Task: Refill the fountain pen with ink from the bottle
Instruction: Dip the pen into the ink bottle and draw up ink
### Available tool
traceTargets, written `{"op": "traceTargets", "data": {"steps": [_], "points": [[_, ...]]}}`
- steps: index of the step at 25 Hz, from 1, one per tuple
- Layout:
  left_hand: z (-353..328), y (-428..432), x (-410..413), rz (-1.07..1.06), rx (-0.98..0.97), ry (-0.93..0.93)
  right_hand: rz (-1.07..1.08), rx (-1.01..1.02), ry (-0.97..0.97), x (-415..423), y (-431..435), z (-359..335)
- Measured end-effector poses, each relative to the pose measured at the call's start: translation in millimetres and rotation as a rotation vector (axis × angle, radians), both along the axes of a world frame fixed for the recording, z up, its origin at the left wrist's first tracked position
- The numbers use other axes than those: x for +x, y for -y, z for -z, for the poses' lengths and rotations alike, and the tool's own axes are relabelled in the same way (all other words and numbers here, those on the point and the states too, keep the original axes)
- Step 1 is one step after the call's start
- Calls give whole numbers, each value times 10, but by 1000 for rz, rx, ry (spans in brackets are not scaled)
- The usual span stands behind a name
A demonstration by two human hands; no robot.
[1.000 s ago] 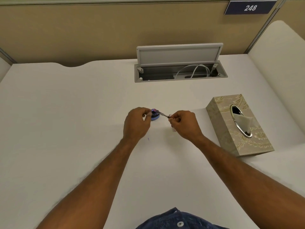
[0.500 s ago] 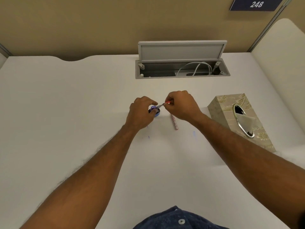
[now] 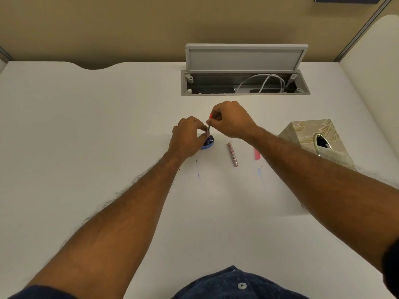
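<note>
1. Ink bottle [image 3: 209, 143] sits on the white tabletop [image 3: 108, 137] near the middle; we see our left hand [image 3: 187, 138] curled around its left side, fingers closed on it.
2. Our right hand [image 3: 231, 119] pinches the pen section [image 3: 208, 127] upright over the bottle mouth, its lower end in or at the opening; we cannot tell which.
3. A patterned pen barrel [image 3: 233, 154] lies just right of the bottle, and a pink piece [image 3: 257, 153] lies farther right.
4. A tissue box [image 3: 311, 134] stands at the right, a cable hatch [image 3: 245, 83] at the far side.
</note>
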State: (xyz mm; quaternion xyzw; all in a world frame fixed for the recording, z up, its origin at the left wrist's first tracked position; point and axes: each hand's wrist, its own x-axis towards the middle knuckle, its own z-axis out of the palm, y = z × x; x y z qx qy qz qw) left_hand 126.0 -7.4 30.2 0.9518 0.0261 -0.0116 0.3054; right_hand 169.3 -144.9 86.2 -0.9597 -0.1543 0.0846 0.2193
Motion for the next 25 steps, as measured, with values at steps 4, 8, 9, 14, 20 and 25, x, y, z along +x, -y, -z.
{"op": "traceTargets", "data": {"steps": [4, 8, 9, 14, 20, 25], "points": [[24, -4, 21, -4, -29, 17, -11, -23, -23, 16, -39, 46], [62, -20, 30, 3, -37, 9, -15, -28, -43, 17, -44, 83], [63, -16, 31, -1, -34, 7, -18, -28, -46, 18, -47, 79], [35, -18, 27, 23, -2, 10, -9, 21, -33, 50, -53, 3], [27, -26, 21, 34, 0, 7, -11, 20, -37, 77, -48, -32], [46, -26, 29, 33, -5, 2, -20, -11, -27, 104, -45, -49]]}}
